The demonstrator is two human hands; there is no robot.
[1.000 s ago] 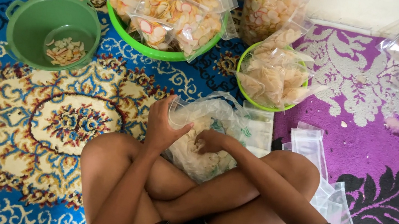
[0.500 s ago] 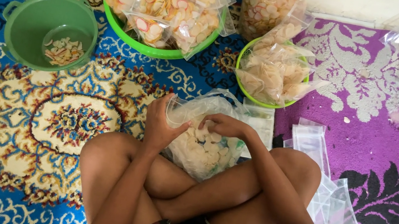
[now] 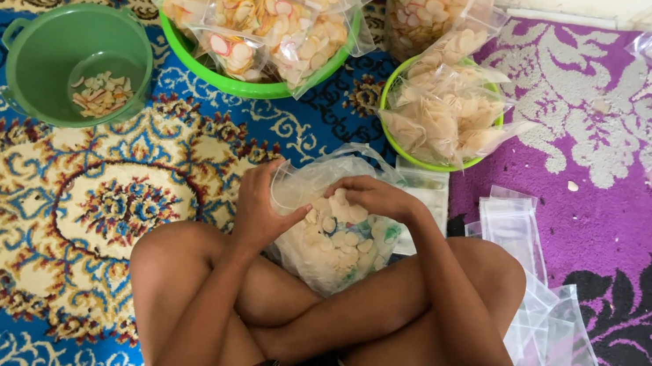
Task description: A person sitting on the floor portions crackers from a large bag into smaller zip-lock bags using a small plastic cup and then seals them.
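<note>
A: Holding small clear plastic pouch (image 3: 295,189) upright in left hand (image 3: 261,207), fingers clamped round its side, mouth open toward right. Right hand (image 3: 373,196) pinched on a few pale round crackers at pouch mouth, fingertips together.

B: Noted. Pouch location?

A: Above big clear plastic bag of pale crackers (image 3: 333,242), resting on carpet between crossed legs, touching both shins.

B: Risks?

A: Judging only: thin pouch mouth likely to fold shut under left grip, so crackers could miss and drop. Brittle, so hard pinch could snap them. Big bag slumped open, could tip and spill onto blue patterned carpet (image 3: 31,185).

B: Anything nearby?

A: Large bright green plastic basin (image 3: 229,84) heaped with filled colourful cracker pouches, well apart ahead. Smaller lime green bowl (image 3: 392,137) stacked with pale filled pouches just beyond big bag; top ones overhang rim, could slide off. Dark green plastic bucket with scraps (image 3: 43,62) far left. Stack of empty clear zip pouches (image 3: 535,291) on purple floral carpet (image 3: 625,262), beside right knee; knee shift could scatter them.

B: Enough, next.
</note>
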